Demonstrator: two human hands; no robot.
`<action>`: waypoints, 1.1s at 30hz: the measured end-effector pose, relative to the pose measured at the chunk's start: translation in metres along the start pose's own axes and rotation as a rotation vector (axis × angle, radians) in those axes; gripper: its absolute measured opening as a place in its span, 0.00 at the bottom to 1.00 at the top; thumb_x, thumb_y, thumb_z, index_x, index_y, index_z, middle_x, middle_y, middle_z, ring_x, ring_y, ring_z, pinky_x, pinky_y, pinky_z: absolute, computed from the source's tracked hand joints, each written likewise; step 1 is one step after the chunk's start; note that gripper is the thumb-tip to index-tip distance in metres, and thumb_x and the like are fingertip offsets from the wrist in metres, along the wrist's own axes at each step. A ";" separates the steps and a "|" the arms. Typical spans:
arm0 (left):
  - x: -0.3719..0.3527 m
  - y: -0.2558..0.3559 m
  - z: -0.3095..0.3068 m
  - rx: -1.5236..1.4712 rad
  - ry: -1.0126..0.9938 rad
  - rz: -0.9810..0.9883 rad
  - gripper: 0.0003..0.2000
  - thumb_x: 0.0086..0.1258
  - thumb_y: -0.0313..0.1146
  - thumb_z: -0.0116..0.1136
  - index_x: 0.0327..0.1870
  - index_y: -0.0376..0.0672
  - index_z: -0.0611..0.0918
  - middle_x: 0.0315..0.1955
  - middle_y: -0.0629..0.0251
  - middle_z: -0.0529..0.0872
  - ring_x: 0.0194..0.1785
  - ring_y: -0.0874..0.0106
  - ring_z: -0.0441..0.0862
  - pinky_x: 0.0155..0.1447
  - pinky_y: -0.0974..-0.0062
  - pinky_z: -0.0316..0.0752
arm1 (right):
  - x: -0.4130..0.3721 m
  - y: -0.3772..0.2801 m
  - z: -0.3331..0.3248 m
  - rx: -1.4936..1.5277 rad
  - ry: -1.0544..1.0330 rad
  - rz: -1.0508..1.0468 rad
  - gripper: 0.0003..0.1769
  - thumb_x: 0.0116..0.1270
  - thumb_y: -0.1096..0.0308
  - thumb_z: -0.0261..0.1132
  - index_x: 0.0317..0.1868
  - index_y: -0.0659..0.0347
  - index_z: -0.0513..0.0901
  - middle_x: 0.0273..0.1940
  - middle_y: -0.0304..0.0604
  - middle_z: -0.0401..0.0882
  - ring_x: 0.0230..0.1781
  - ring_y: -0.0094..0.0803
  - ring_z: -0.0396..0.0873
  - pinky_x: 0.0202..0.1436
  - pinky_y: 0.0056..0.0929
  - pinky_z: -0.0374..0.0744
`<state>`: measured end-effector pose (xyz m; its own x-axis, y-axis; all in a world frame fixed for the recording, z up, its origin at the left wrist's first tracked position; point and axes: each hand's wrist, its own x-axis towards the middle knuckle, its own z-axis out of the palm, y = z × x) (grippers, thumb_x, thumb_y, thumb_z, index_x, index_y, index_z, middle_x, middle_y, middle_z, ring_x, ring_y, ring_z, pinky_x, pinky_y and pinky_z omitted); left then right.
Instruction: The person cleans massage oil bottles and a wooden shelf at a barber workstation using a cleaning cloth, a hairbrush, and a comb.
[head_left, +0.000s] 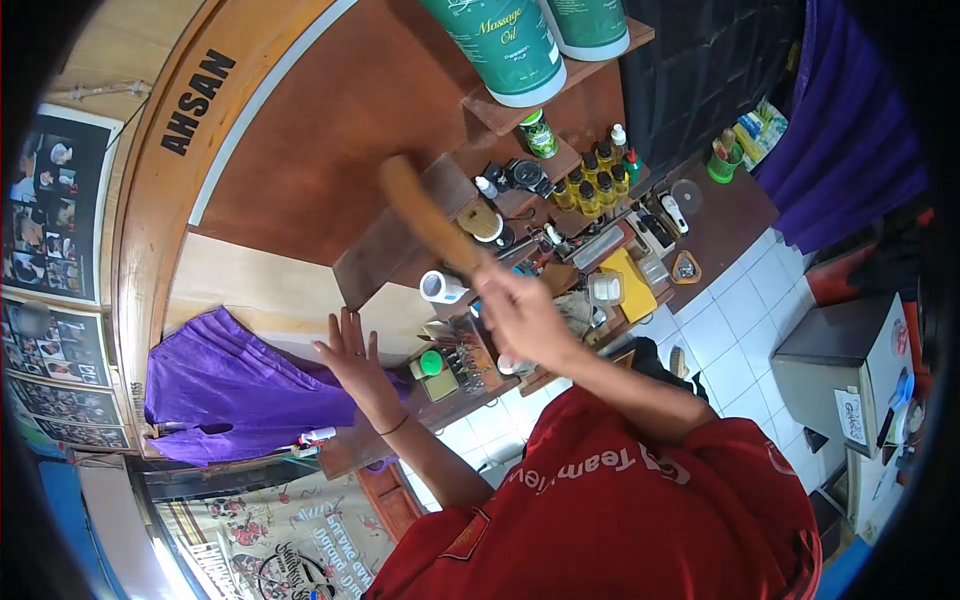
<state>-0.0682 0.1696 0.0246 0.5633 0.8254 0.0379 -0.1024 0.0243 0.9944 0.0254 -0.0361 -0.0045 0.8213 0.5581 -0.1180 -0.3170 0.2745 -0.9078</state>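
My right hand (522,312) is closed round the end of a long brown wooden object (430,218), slightly blurred, which points up and to the left over a brown shelf. Lower and to the left, my left hand (355,362) is raised with its fingers spread and nothing in it. A purple cloth (240,385) hangs to the left of that hand. Between the hands, a white jar (441,287) stands at the shelf, with a green-capped container (431,364) below it.
Small yellow bottles (588,195), a brush (481,221) and a yellow item (628,284) crowd the shelves ahead. Large green Massage Oil bottles (500,45) stand above. A green basket (724,160) and a grey cabinet (835,350) are at the right.
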 end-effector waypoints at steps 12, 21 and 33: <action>-0.005 -0.009 0.032 0.625 -0.021 0.227 0.35 0.79 0.54 0.41 0.73 0.29 0.60 0.72 0.42 0.61 0.77 0.54 0.56 0.77 0.60 0.51 | -0.024 0.029 -0.039 -0.288 0.334 -0.439 0.22 0.77 0.65 0.54 0.65 0.69 0.71 0.24 0.59 0.75 0.23 0.35 0.80 0.30 0.33 0.77; -0.057 -0.067 0.110 0.926 -0.472 0.374 0.31 0.79 0.47 0.46 0.72 0.31 0.62 0.71 0.32 0.54 0.75 0.46 0.53 0.74 0.60 0.53 | -0.097 0.042 -0.141 -0.507 0.288 -0.319 0.19 0.76 0.61 0.56 0.55 0.69 0.79 0.25 0.48 0.80 0.24 0.33 0.82 0.31 0.31 0.80; -0.110 -0.187 0.173 0.834 -1.265 -0.314 0.28 0.74 0.42 0.59 0.68 0.32 0.69 0.55 0.49 0.81 0.55 0.70 0.81 0.58 0.75 0.74 | -0.163 0.132 -0.253 -0.736 0.689 0.283 0.16 0.67 0.63 0.55 0.48 0.65 0.79 0.28 0.64 0.79 0.34 0.60 0.81 0.41 0.54 0.78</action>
<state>0.0304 -0.0235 -0.1491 0.8205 -0.1629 -0.5480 0.3768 -0.5668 0.7327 -0.0302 -0.2887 -0.2074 0.9280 -0.1024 -0.3583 -0.3626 -0.4700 -0.8048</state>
